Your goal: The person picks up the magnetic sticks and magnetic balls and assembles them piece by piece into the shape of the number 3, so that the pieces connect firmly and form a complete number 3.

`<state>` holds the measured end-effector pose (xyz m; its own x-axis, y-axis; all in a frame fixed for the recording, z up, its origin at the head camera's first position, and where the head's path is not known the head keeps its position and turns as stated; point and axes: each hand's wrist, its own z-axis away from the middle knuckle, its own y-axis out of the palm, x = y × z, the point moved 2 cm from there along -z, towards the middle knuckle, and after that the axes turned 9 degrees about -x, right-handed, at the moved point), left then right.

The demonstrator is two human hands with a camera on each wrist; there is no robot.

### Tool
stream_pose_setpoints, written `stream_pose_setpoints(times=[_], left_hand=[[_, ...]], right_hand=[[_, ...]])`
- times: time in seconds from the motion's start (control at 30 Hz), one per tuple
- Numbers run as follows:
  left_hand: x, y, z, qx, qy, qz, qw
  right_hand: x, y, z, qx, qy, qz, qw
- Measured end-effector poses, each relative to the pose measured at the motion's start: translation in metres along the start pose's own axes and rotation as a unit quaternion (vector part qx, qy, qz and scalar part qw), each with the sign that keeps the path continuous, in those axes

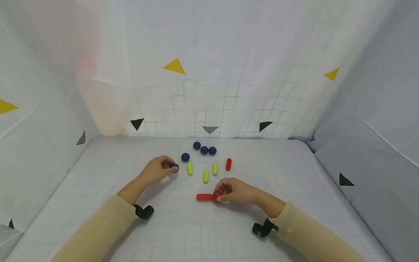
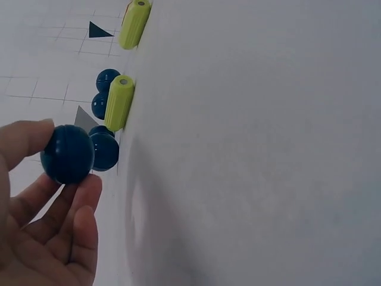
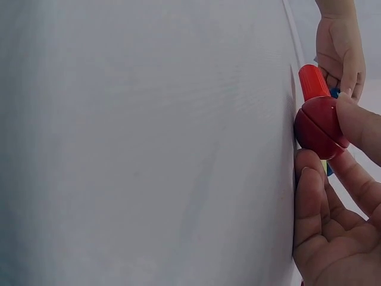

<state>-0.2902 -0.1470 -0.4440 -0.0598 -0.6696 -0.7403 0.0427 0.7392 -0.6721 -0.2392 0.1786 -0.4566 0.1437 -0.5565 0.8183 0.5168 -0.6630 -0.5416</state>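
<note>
Between thumb and fingertips, my left hand pinches a dark blue ball, left of the group of pieces. A second blue ball and a yellow-green stick are the nearest pieces to it. Nearer the front, my right hand grips a glossy red ball that has a groove around it. A red stick lies with one end against this ball, in line with it and pointing left in the head view.
Behind the hands stand three more blue balls in a cluster. Two yellow-green sticks lie in the middle, with another red stick to their right. White sheets with triangle markers enclose the white table at the back and sides.
</note>
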Motion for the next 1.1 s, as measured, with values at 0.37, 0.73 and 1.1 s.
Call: stream_pose_setpoints(times=[0.37, 0.73, 1.1], left_hand=[[-0.002, 0.004, 0.015, 0.081, 0.030, 0.011, 0.9962], [-0.006, 0.011, 0.025, 0.120, 0.055, 0.029, 0.9909], [-0.011, 0.021, 0.034, 0.174, 0.071, 0.052, 0.9809]], right_hand=[[0.000, 0.000, 0.000, -0.001, 0.004, 0.016, 0.9999], [0.000, 0.000, -0.001, 0.000, -0.003, 0.016, 0.9999], [-0.004, -0.001, -0.002, 0.004, -0.007, 0.014, 0.9999]])
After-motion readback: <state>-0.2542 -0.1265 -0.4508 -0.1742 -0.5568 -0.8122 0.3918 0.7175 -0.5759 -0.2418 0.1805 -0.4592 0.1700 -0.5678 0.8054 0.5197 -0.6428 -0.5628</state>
